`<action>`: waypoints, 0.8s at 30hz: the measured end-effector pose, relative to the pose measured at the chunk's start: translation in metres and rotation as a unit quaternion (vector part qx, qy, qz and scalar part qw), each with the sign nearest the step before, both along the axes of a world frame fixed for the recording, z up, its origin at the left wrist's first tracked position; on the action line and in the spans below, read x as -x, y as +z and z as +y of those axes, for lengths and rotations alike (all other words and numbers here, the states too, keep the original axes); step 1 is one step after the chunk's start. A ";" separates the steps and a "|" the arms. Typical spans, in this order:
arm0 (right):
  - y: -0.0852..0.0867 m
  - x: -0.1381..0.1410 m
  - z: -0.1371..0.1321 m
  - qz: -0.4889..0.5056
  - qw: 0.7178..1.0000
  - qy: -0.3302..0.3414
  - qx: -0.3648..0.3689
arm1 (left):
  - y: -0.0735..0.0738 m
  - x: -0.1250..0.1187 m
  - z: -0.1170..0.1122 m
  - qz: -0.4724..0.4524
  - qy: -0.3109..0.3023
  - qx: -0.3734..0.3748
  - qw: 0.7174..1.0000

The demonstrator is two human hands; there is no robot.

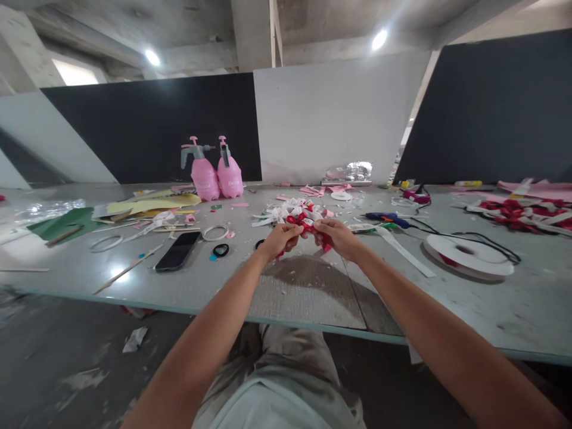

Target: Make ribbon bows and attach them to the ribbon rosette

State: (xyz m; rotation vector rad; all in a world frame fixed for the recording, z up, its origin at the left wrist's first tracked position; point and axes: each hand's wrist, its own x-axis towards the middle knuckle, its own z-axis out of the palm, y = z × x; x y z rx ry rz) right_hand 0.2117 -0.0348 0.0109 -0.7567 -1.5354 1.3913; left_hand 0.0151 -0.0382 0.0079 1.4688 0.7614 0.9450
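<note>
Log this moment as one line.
left hand: pinching red ribbon | right hand: pinching red ribbon | just beyond: white ribbon pieces | left: phone | right: white spool

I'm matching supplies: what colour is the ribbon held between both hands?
The ribbon looks mostly red; it shows in the head view, the only one.

One left hand (286, 236) and one right hand (334, 236) were central. Two pink pump sprayers (205, 180) stood far left; nearer lay one smartphone (177, 251), two pale rings (214, 239) and one unobscured black ring (220, 255). On the right were one white ribbon spool (481, 263), one blue glue gun (388, 218) and one magenta corded tool (415, 196). The ribbon pieces (291, 208) were too tangled to count.
</note>
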 end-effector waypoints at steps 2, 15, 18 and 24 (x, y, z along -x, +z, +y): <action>0.005 -0.004 0.001 0.029 1.000 0.003 0.009 | 0.000 0.000 0.002 -0.021 0.019 0.001 1.000; 0.015 -0.050 0.025 0.041 0.969 -0.242 -0.036 | 0.003 0.007 0.013 -0.172 0.135 -0.004 0.976; 0.012 -0.047 0.027 -0.109 0.901 -0.377 -0.184 | 0.003 0.004 0.009 -0.125 0.101 -0.008 0.987; -0.003 -0.003 0.015 -0.157 0.945 -0.149 -0.245 | 0.001 -0.003 0.002 0.003 -0.016 0.005 1.000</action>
